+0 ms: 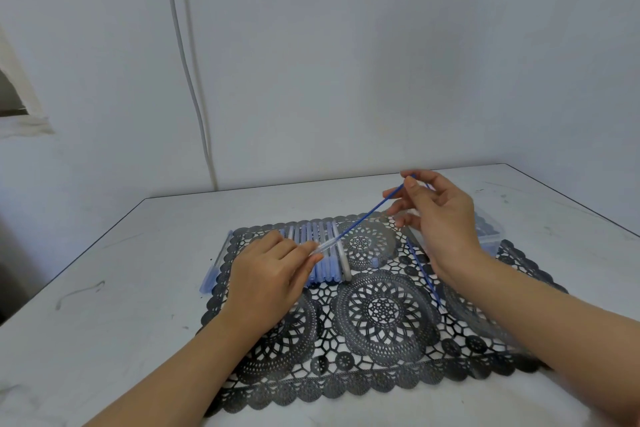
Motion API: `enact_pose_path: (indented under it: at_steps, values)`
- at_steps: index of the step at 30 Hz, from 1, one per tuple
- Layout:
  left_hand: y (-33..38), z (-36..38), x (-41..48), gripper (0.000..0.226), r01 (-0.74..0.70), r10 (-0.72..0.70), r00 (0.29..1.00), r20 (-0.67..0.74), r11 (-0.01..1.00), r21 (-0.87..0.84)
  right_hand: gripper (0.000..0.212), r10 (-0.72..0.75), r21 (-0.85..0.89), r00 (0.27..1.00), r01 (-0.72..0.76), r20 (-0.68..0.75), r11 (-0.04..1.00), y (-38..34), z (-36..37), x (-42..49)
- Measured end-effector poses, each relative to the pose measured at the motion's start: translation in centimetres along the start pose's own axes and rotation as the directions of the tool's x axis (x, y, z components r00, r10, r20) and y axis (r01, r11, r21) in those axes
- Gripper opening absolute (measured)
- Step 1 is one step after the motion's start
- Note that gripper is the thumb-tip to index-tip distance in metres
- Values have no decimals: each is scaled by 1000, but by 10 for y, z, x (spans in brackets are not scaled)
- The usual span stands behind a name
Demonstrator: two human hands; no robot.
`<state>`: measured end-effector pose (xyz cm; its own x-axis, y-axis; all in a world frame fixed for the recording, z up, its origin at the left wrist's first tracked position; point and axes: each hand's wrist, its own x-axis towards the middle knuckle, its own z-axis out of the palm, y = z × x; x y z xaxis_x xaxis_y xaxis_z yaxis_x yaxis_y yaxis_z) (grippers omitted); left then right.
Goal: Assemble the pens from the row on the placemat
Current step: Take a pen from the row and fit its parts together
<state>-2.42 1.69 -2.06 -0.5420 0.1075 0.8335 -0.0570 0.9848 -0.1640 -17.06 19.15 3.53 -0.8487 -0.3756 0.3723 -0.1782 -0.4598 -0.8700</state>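
A blue refill [363, 220] is pinched by the right hand [440, 218] at its upper-right end. It slants down-left into a clear barrel [323, 247] gripped by the left hand [270, 274].

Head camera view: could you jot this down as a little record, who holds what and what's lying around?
left hand: pinches a clear pen barrel
right hand: holds a blue refill, its tip at the barrel's mouth
row of pens: on the black lace placemat, behind the left hand
spare refill: on the placemat
surface: white table

plain room: bare white wall [346, 62], scuffed white table [121, 270]
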Motion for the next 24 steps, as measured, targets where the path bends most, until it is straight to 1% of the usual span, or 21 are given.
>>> enact_pose_path:
  at_steps: [2,4,7,10,13,15,18,21,24]
  values:
    - [0,0,0,25,-5,5,1000,5,1000,1,12,-31,-24,998,30,-55,999,-6,-4,8]
    - [1,0,0,25,-10,10,1000,0,1000,3,14,-73,-108,993,64,-88,992,-10,-9,16]
    - [2,-1,1,25,-14,14,1000,-9,1000,4,11,-119,-282,990,94,-72,955,-16,-18,27]
    - [2,-1,1,26,-15,15,1000,-8,1000,0,9,-78,-446,997,56,-30,893,-14,-27,35]
    - [2,0,0,27,-10,10,1000,0,1000,-9,5,55,-636,998,-16,41,772,-4,-33,38]
    - [2,0,0,28,-10,10,1000,2,1000,-10,7,127,-740,988,-17,93,673,3,-34,36]
    - [2,1,0,27,-12,12,1000,2,1000,-9,6,98,-855,984,80,151,513,7,-32,32]
    - [2,1,-1,26,-10,10,1000,6,1000,-9,10,62,-919,979,159,193,360,10,-31,30]
    - [2,0,-1,26,-9,9,1000,8,1000,-11,14,57,-945,972,206,227,255,13,-30,28]
